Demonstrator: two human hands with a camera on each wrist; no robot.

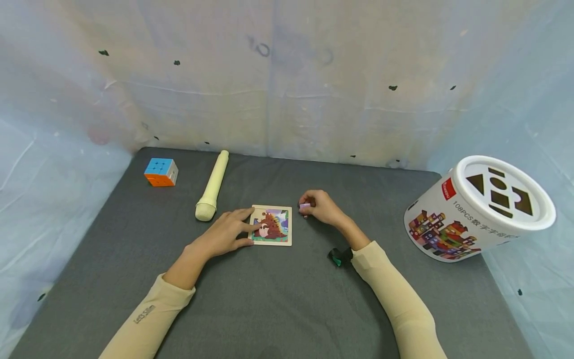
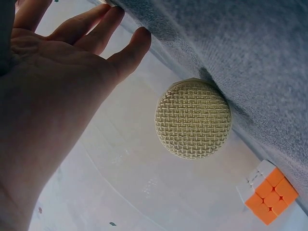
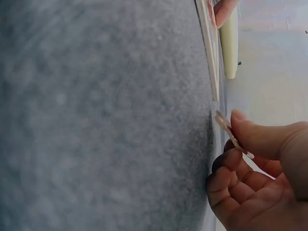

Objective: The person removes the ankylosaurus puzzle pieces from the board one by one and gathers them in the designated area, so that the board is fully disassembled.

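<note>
left hand (image 1: 227, 232), fingers extended and clasping nothing, rests on the left edge of a square, wooden-framed dinosaur puzzle board (image 1: 289, 228); board lies on the grey cloth-covered table (image 1: 269, 299) before me; right hand (image 1: 323, 207) grasps a small, flat, light-purple puzzle piece (image 1: 305, 205) between thumb and fingers, near the board's right edge.

The puzzle board (image 1: 289, 225) lies on the table (image 1: 269, 304), the puzzle piece (image 1: 305, 205) in the right grip (image 1: 322, 207) just right of it. Behind it to the left lies the microphone (image 1: 214, 185), the cube (image 1: 161, 173) farther left; the bucket (image 1: 464, 219) stands far right.
</note>
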